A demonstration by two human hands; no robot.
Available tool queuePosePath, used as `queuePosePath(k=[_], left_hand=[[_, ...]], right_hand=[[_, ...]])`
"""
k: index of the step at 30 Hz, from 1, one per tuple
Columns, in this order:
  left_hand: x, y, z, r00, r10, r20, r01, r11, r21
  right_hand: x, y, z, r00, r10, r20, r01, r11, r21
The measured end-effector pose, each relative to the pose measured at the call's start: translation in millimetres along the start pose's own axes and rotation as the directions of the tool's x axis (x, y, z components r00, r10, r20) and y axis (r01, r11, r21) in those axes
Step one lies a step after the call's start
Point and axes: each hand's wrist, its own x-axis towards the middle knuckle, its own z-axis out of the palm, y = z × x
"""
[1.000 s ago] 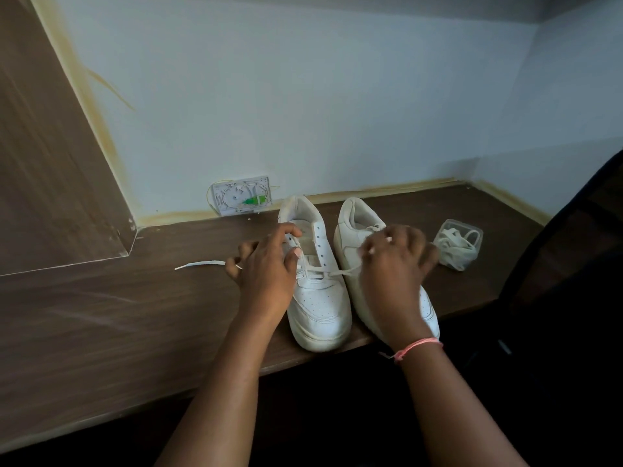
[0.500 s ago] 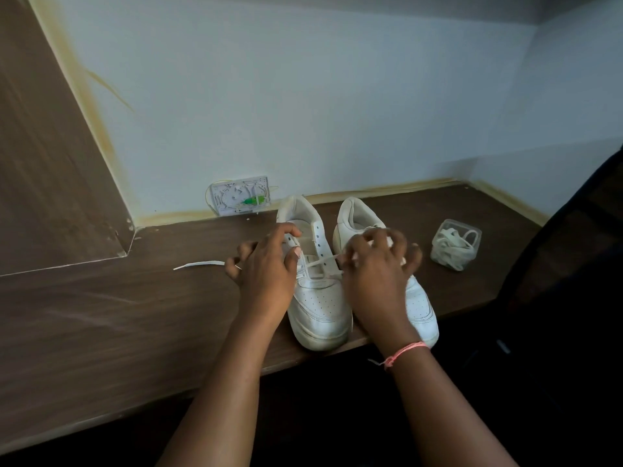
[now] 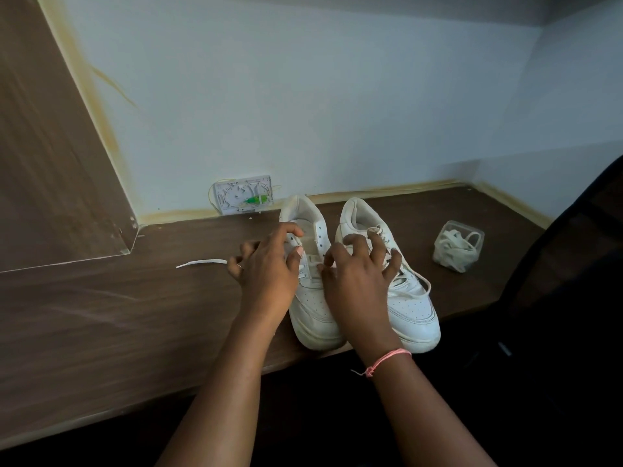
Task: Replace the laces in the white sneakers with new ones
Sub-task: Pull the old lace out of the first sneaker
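Early-mid: both hands pinch the lace on the left sneaker (image 3: 312, 298) at desk (image 3: 101, 332) edge, left hand (image 3: 266, 274) and right hand (image 3: 357, 281) threading lower eyelets; right sneaker (image 3: 409, 305) keeps its loose lace, spares in tub (image 3: 457, 246).

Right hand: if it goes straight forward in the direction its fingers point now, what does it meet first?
Probably the right sneaker: the right hand hovers over its laces, fingers spread toward the collar. Depth is unclear; it may touch already.
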Motion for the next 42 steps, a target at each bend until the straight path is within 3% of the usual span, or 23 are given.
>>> queuePosePath(k=[4, 13, 16, 19, 21, 24, 29, 36, 42], left_hand=[[0, -2, 0, 1.0, 0.005, -0.002, -0.005, 1.0, -0.006], [0, 0, 0, 1.0, 0.004, 0.009, -0.004, 1.0, 0.012], [-2, 3, 0, 0.999, 0.029, 0.032, -0.032, 0.996, 0.082], [-3, 7, -4, 0.996, 0.079, 0.043, -0.084, 0.989, 0.125], [-3, 10, -7, 0.992, 0.087, 0.09, -0.1, 0.982, 0.161], [-4, 16, -10, 0.981, 0.059, 0.185, -0.099, 0.972, 0.215], [-6, 24, -12, 0.94, 0.014, 0.341, -0.112, 0.956, 0.27], [-7, 22, -7, 0.953, 0.003, 0.301, -0.074, 0.972, 0.224], [-1, 10, -9, 0.97, -0.009, 0.245, 0.006, 1.0, 0.011]], right_hand=[[7, 15, -9, 0.999, 0.031, -0.023, -0.03, 0.999, 0.029], [19, 57, -35, 0.947, 0.303, -0.103, -0.307, 0.951, -0.026], [19, 53, -35, 0.944, 0.307, -0.121, -0.311, 0.95, -0.022], [18, 42, -35, 0.971, 0.192, -0.143, -0.186, 0.981, 0.054], [17, 37, -35, 0.995, 0.069, -0.073, -0.062, 0.993, 0.105], [15, 35, -39, 0.993, -0.011, 0.118, -0.005, 0.99, 0.14], [5, 26, -42, 0.896, -0.021, 0.443, 0.004, 0.999, 0.041], [0, 19, -39, 0.9, -0.012, 0.435, -0.005, 0.999, 0.036], [0, 13, -37, 0.851, 0.083, 0.519, -0.12, 0.992, 0.037]])
